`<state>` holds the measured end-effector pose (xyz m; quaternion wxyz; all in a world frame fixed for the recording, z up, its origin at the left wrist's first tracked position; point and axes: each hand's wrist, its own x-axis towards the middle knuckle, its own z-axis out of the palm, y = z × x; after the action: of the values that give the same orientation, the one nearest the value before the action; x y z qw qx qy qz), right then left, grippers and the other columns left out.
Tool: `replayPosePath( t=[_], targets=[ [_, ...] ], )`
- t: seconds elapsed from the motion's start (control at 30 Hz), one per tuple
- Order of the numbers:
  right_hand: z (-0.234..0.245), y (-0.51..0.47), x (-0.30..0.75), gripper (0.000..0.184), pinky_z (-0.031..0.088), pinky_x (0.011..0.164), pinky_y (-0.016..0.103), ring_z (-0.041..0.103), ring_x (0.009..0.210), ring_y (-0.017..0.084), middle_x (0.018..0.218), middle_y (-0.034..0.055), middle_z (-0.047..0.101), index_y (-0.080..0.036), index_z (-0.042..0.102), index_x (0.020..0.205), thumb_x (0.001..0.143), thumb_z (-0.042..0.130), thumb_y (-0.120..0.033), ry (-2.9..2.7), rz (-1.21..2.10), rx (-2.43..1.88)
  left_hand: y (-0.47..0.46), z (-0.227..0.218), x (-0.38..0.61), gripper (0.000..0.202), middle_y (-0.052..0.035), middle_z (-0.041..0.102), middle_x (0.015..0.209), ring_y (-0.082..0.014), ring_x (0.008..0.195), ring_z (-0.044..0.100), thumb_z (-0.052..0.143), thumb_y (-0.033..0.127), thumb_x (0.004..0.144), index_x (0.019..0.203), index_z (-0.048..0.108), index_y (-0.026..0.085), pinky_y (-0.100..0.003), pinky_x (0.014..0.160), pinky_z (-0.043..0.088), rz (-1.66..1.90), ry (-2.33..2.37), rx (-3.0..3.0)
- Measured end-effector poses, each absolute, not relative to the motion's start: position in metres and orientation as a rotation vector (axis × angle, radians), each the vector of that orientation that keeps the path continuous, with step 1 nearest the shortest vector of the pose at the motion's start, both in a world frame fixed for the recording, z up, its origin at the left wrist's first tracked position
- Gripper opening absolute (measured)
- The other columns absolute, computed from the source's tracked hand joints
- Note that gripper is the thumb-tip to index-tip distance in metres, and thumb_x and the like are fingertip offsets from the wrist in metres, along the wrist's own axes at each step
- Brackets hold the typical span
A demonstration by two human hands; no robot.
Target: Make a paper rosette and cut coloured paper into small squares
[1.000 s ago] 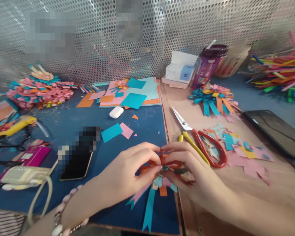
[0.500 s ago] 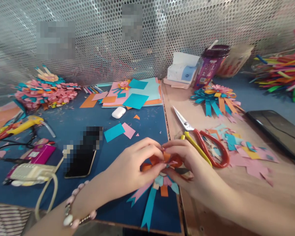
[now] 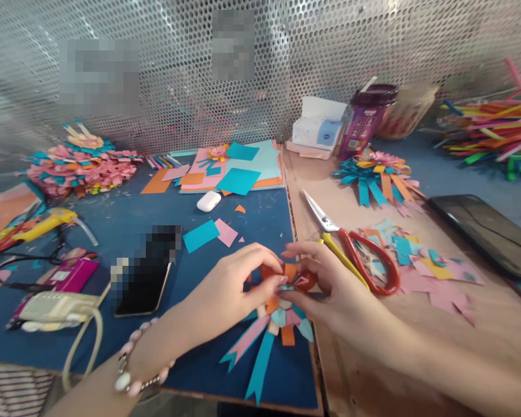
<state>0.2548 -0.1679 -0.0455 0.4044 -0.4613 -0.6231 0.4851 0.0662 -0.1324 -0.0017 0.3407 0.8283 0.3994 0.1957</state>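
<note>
A layered paper flower (image 3: 280, 317) in orange, teal and pink lies on the blue tabletop near its right edge, its notched teal and pink tails pointing toward me. With thumb and fingers pinched at its centre, my left hand (image 3: 243, 284) grips it from the left. My right hand (image 3: 338, 295) curls around the orange loops from the other side, thumb at the middle and index finger lifted a little. The fingers partly hide the flower's centre. Red-handled scissors (image 3: 325, 219) lie open just beyond my right hand, beside a yellow-handled tool (image 3: 345, 260).
Paper scraps (image 3: 443, 272) and another paper flower (image 3: 382, 174) lie to the right, near a dark phone (image 3: 481, 234). Leftward are a phone (image 3: 141, 289), a yellow glue gun (image 3: 47, 225) and cables. Coloured sheets (image 3: 264, 165), a tissue pack (image 3: 316, 130) and a purple cup (image 3: 364, 121) stand behind.
My right index finger has lifted and the right hand's grip has loosened somewhat, showing more of the flower's middle. The view has shifted slightly; the flower stays between both hands.
</note>
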Motion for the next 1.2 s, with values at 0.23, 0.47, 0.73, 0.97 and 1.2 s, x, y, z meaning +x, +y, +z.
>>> replayPosePath(
  t=[0.23,0.47,0.73,0.97,1.2],
  targets=[
    [-0.045,-0.158,0.254,0.068,0.058,0.069,0.032,0.062,0.081,0.014,0.113,0.0072,0.049,-0.025,0.031,0.132,0.075,0.069,-0.029,-1.397,1.477,-1.119,-0.129,-0.005,0.064,0.019,-0.0014,0.064,0.097,-0.0138,0.081,0.058,0.053,0.032,0.087,0.103,0.055,0.022,-0.028,0.070,0.047,0.413,1.106,1.978],
    [-0.051,-0.152,0.253,0.070,0.055,0.070,0.029,0.060,0.083,0.013,0.109,0.0050,0.049,-0.024,0.029,0.133,0.075,0.067,-0.022,-1.420,1.509,-1.087,-0.126,-0.009,0.066,0.007,-0.0001,0.061,0.095,-0.0120,0.081,0.056,0.055,0.023,0.085,0.089,0.061,0.021,-0.026,0.070,0.045,0.460,1.053,2.056],
    [-0.054,-0.152,0.252,0.068,0.055,0.075,0.030,0.061,0.085,0.013,0.106,0.0030,0.051,-0.026,0.031,0.132,0.075,0.067,-0.019,-1.450,1.515,-1.071,-0.124,-0.012,0.066,0.006,-0.0003,0.061,0.095,-0.0124,0.086,0.057,0.056,0.019,0.085,0.083,0.062,0.019,-0.027,0.079,0.045,0.482,1.037,2.070],
    [-0.057,-0.150,0.252,0.070,0.054,0.076,0.031,0.062,0.086,0.014,0.103,0.0031,0.055,-0.025,0.030,0.134,0.074,0.066,-0.020,-1.442,1.541,-1.080,-0.124,-0.014,0.067,0.005,-0.0001,0.061,0.093,-0.0115,0.082,0.057,0.055,0.019,0.085,0.082,0.060,0.019,-0.026,0.075,0.045,0.495,1.031,2.060],
    [-0.054,-0.149,0.252,0.072,0.053,0.077,0.032,0.062,0.088,0.016,0.098,0.0033,0.058,-0.022,0.030,0.134,0.072,0.067,-0.019,-1.435,1.565,-1.110,-0.124,-0.014,0.067,0.006,0.0004,0.061,0.093,-0.0113,0.084,0.056,0.055,0.018,0.085,0.085,0.061,0.019,-0.026,0.077,0.045,0.487,1.028,2.074]
  ],
)
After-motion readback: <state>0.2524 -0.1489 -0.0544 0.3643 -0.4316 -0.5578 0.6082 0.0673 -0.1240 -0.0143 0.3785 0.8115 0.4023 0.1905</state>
